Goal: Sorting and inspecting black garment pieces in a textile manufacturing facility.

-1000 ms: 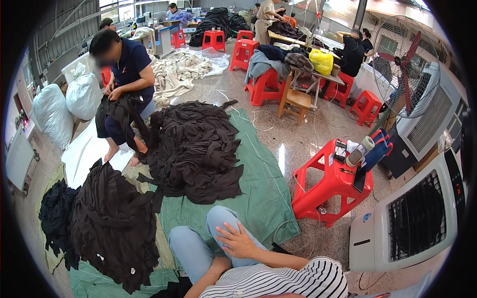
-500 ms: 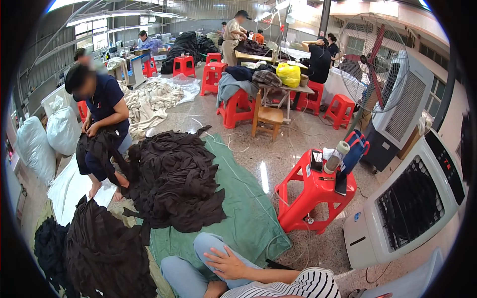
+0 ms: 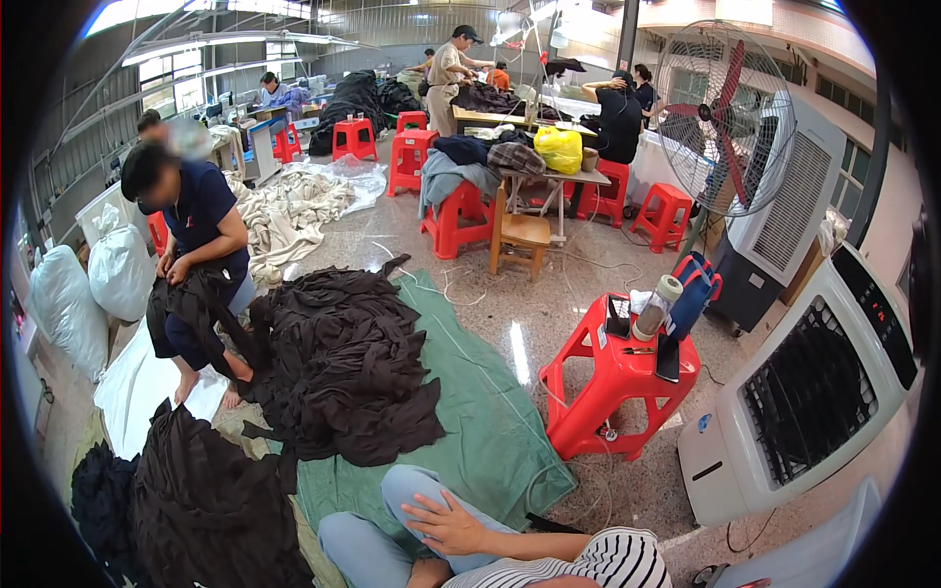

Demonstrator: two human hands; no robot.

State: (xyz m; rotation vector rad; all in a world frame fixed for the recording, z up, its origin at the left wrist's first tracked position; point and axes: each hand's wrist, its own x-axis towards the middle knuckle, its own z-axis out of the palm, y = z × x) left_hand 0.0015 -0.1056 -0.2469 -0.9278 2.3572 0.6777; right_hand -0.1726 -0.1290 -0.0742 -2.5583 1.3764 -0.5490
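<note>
My right hand [image 3: 446, 524] lies flat on my knee in light blue jeans [image 3: 392, 510], fingers spread, holding nothing. Its striped sleeve [image 3: 598, 561] comes in from the lower edge. My left hand is out of view. In front of my knee a green sheet [image 3: 490, 412] covers the floor, with a heap of dark brown cloth pieces [image 3: 343, 363] on it. A second dark heap [image 3: 206, 510] lies to my left. A co-worker in a dark blue top [image 3: 201, 225] stands bent over at the far left, both hands on a dark piece.
A red plastic stool [image 3: 613, 387] to my right carries a thread cone, a phone and a blue bag. A white air cooler [image 3: 814, 392] and a standing fan [image 3: 725, 118] are further right. White sacks [image 3: 93, 284], red stools, tables and other workers fill the back.
The view has swung a little to the right and up, so the cooler and fan show more. My right hand stays on my knee. The co-worker keeps handling the dark cloth.
</note>
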